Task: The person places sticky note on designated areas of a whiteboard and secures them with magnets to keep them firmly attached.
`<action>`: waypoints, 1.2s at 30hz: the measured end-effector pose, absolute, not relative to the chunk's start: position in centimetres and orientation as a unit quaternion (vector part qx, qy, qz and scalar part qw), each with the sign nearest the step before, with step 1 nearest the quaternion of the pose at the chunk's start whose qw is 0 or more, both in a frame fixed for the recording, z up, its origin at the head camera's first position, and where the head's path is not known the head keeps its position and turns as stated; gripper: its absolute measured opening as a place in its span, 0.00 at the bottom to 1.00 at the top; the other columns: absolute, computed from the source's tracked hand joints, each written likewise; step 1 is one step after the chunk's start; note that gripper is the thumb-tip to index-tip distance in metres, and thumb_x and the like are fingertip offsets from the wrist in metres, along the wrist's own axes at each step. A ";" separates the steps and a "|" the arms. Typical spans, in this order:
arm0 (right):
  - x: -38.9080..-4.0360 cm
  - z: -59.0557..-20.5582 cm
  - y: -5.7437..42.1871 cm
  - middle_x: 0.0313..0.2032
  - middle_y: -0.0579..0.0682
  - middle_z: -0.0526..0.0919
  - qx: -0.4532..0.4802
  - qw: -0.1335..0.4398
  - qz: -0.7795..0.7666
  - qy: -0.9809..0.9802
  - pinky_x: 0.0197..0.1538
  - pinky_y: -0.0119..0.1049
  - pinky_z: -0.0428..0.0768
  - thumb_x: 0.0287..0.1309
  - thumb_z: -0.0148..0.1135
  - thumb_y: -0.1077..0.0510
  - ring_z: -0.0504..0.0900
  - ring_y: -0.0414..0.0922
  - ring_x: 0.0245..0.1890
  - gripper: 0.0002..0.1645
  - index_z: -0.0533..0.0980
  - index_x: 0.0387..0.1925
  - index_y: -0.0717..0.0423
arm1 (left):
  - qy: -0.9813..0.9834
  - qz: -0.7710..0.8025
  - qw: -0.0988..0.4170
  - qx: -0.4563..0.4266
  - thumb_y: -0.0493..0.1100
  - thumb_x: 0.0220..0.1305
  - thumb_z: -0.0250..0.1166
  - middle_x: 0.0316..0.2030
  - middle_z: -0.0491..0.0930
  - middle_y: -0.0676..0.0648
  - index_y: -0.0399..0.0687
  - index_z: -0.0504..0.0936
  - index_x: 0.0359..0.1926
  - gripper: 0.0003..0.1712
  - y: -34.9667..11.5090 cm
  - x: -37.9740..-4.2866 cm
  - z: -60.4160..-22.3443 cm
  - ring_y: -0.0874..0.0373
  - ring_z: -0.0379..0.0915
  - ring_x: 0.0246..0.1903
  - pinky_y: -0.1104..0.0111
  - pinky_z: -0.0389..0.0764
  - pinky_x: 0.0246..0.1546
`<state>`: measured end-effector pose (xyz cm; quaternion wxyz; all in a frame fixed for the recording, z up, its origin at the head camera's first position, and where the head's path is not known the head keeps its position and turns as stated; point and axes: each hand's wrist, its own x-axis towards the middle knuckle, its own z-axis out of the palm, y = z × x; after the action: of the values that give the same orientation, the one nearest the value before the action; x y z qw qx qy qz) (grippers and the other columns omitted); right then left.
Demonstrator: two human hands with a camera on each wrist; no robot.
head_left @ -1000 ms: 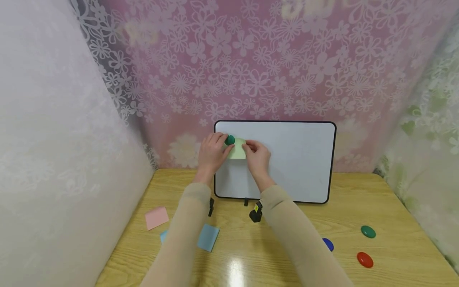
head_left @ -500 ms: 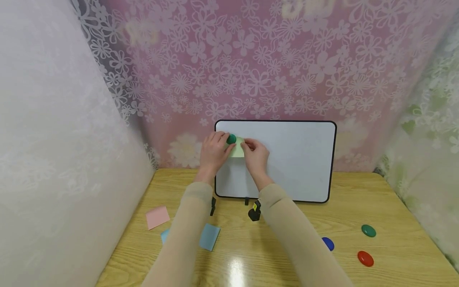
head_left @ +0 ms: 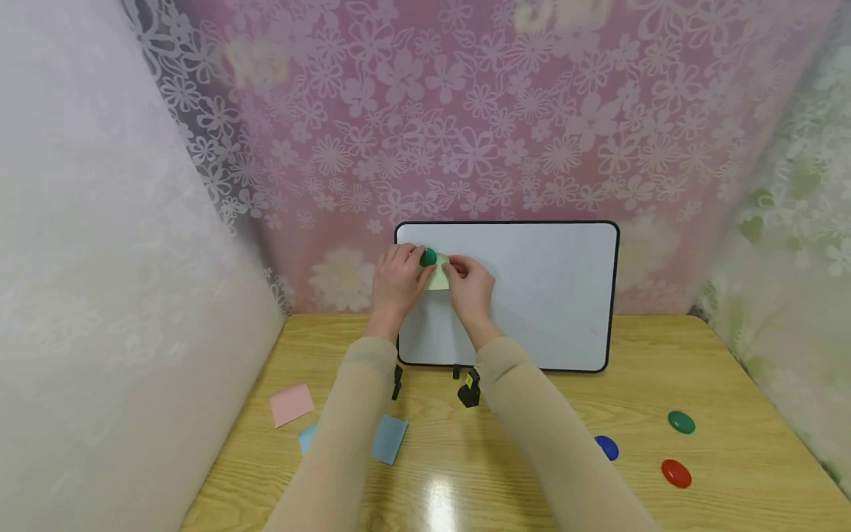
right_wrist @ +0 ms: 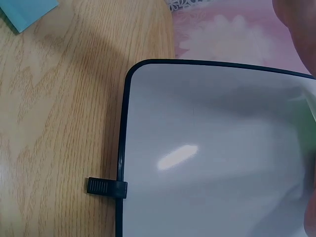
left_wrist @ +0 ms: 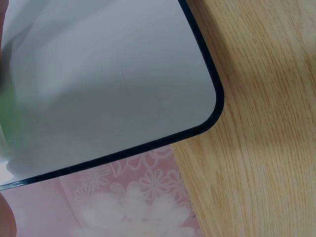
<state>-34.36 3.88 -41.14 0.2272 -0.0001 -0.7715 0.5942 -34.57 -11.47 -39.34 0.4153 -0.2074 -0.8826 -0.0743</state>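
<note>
My left hand (head_left: 395,282) grips a round green magnet (head_left: 428,257) in front of the upper left of a whiteboard (head_left: 545,295) with a black frame. A pale green sticky note (head_left: 438,278) lies just below and right of the magnet, between both hands. With thumb and index finger, my right hand (head_left: 473,290) pinches the note's right edge. In the left wrist view only a blurred strip of the note (left_wrist: 7,121) shows at the far left. The right wrist view catches it as a green sliver at the right border, over the board (right_wrist: 207,118).
Flat on the wooden table (head_left: 518,473) lie a pink sticky note (head_left: 291,404) and blue notes (head_left: 390,440), partly behind the left sleeve. Green (head_left: 681,422), red (head_left: 676,473) and blue (head_left: 607,447) magnets lie at the right. A black clip foot (right_wrist: 106,187) juts from the board's lower edge.
My right hand has shifted slightly left, closer to the left hand, and a narrower part of the green note shows between them. The left hand stays almost in place with the magnet.
</note>
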 end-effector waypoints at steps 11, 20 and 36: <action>-34.5 -41.0 3.9 0.43 0.54 0.91 0.000 0.243 0.589 -0.771 0.44 0.39 0.84 0.72 0.71 0.57 0.88 0.47 0.43 0.13 0.88 0.53 0.59 | -0.890 -0.079 0.401 -0.203 0.54 0.72 0.73 0.53 0.85 0.44 0.43 0.87 0.59 0.24 -11.4 -34.8 -39.0 0.48 0.78 0.56 0.56 0.79 0.58; -34.3 -40.9 4.0 0.45 0.54 0.91 0.000 0.237 0.591 -0.771 0.45 0.41 0.85 0.73 0.71 0.57 0.88 0.47 0.44 0.13 0.87 0.53 0.59 | -0.903 -0.078 0.377 -0.193 0.53 0.73 0.73 0.53 0.84 0.44 0.43 0.87 0.60 0.24 -11.0 -34.6 -38.9 0.47 0.78 0.56 0.56 0.79 0.57; -34.1 -40.6 3.7 0.45 0.55 0.90 -0.002 0.229 0.585 -0.778 0.48 0.44 0.86 0.73 0.71 0.56 0.88 0.49 0.46 0.14 0.87 0.53 0.59 | -0.911 -0.082 0.361 -0.179 0.53 0.73 0.72 0.54 0.84 0.44 0.44 0.86 0.61 0.24 -11.0 -34.7 -39.1 0.48 0.77 0.57 0.56 0.78 0.58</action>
<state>-34.10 3.72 -40.58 0.2293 -0.0015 -0.7778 0.5851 -34.69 -10.96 -39.07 0.3610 -0.1793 -0.9114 -0.0824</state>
